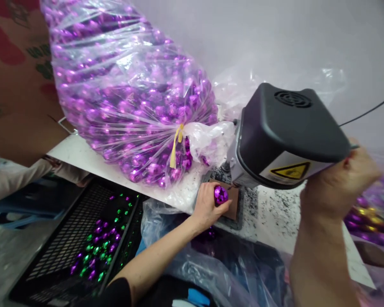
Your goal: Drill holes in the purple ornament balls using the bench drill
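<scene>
Between the thumb and fingers of my left hand is a shiny purple faceted ball. That hand rests over a brown block on the base of a small bench machine. The tip of the machine's tool comes down close beside the ball; whether they touch I cannot tell. Above stands the machine's black head, with a yellow warning label on its side. My right hand is closed at the right side of this head. Its fingers are mostly hidden, and so is whatever they grip.
A big tied clear bag of purple balls leans on the white table, left of the machine. Dark shavings lie about the base. Lower left is a black crate with purple and green balls. A co-worker's sleeve shows behind it.
</scene>
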The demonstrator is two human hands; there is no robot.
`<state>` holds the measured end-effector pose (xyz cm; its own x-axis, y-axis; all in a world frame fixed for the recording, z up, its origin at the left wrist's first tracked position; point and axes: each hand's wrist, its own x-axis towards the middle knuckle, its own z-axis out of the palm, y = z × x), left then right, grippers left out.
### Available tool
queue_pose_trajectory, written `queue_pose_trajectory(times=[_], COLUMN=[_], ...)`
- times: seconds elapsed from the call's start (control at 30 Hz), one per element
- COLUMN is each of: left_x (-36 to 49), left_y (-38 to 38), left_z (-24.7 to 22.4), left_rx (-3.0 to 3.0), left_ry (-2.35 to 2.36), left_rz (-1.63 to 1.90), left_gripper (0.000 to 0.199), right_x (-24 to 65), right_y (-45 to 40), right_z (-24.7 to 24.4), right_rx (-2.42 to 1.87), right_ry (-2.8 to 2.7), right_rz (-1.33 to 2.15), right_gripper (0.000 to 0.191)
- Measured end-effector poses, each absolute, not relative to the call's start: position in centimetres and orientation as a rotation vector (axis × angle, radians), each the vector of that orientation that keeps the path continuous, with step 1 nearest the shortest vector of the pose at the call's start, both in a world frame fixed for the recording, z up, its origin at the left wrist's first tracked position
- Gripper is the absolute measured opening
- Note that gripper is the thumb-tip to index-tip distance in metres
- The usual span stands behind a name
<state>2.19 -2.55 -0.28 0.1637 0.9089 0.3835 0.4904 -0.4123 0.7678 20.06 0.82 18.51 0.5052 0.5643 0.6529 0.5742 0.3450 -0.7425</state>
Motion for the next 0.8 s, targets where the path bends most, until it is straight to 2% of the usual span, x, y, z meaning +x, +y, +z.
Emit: queue_pose_trajectory(times=[0.07,0.17,0.3,0.4,0.47,0.53,0.6,0.67,0.8], left_x=[0.5,-1.9,-3.7,-4.3,-4.8,-5.6,-6.5,-7.3,-8.1], left_y=[-4.3,-8.0,-11.9,-11.6,-9.3,-5.6,-1.4,2.7,8.4], left_z=[0.0,-0.2,-1.2,-0.8,0.3,1.6,2.6,3.1,2.7], left_rx=[1.909,1.943,2.148,2.227,2.264,2.354,2.489,2.635,2.72], left_ry=[1.288,1.175,1.051,0.966,0.918,0.953,1.121,1.294,1.515], left_rz=[1.156,0.951,0.611,0.567,0.634,0.695,0.702,0.592,0.395], left_gripper=[0.047,0.055,0.078,0.096,0.084,0.047,0.027,0.023,0.036], right_x=[19.9,19.6,19.3,19.2,19.2,19.4,19.5,19.5,19.5], right_y=[1.1,1.0,0.9,1.0,1.0,1.0,0.8,0.7,0.6], right_z=[18.2,18.1,18.7,18.8,18.7,18.6,18.6,18.6,18.8], right_rx=[-1.278,-1.272,-1.271,-1.232,-1.233,-1.249,-1.257,-1.265,-1.293], right_ry=[-1.128,-1.117,-1.103,-1.115,-1.125,-1.134,-1.135,-1.138,-1.134], right_rz=[-0.006,-0.045,-0.062,-0.035,-0.019,-0.003,0.01,0.013,0.009], right_gripper=[0.047,0.052,0.055,0.057,0.057,0.056,0.056,0.055,0.051])
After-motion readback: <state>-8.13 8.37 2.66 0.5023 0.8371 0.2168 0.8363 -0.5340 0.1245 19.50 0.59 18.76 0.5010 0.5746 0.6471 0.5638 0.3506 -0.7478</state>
